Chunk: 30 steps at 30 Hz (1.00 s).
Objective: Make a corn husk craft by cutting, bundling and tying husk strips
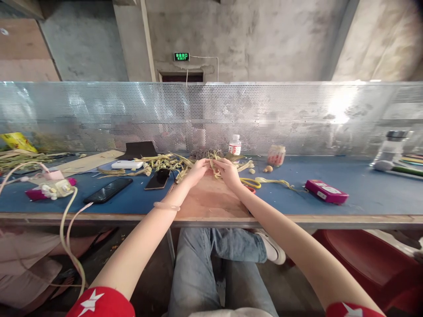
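Both of my hands meet over a brown wooden board [208, 202] at the front of the blue table. My left hand [198, 171] is closed, its fingertips pinching pale dried plant strips [216, 156]. Close beside it, my right hand [227, 171] pinches the same strips from the other side. A heap of yellowish dried strips [161, 162] lies to the left of my hands. Yellow-handled scissors [250, 182] rest just right of my right hand, partly hidden by the wrist. Fine detail between the fingertips is too small to make out.
Phones [108, 190] and a charging cable [68, 229] lie at left. A small white bottle [235, 145], a jar [276, 156] and a purple box [326, 191] stand rightward. A perforated metal screen [297, 114] borders the back. A red stool [370, 264] is below right.
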Each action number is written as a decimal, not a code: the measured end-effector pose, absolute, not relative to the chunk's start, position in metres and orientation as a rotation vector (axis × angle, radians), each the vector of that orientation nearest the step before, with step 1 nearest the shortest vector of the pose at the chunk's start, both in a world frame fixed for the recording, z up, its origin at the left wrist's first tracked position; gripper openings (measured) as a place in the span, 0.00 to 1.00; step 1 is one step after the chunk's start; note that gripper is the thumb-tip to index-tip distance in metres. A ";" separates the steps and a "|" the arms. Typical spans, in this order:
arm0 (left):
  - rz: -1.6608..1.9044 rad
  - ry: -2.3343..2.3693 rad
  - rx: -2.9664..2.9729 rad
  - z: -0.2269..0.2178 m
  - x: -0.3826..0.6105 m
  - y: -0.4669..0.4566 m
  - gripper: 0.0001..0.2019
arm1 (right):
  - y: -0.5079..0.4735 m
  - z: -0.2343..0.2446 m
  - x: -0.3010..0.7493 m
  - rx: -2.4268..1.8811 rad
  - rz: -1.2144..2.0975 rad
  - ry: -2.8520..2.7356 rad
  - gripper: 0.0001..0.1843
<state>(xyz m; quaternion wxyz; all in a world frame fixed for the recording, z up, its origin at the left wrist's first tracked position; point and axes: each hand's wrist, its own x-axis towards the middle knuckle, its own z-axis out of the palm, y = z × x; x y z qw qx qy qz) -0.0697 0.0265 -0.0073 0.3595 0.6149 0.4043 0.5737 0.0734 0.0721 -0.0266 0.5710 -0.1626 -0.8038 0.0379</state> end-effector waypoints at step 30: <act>1.326 1.859 2.322 -0.005 -0.084 0.035 0.13 | 0.076 -0.029 0.068 -0.382 0.394 -1.964 0.35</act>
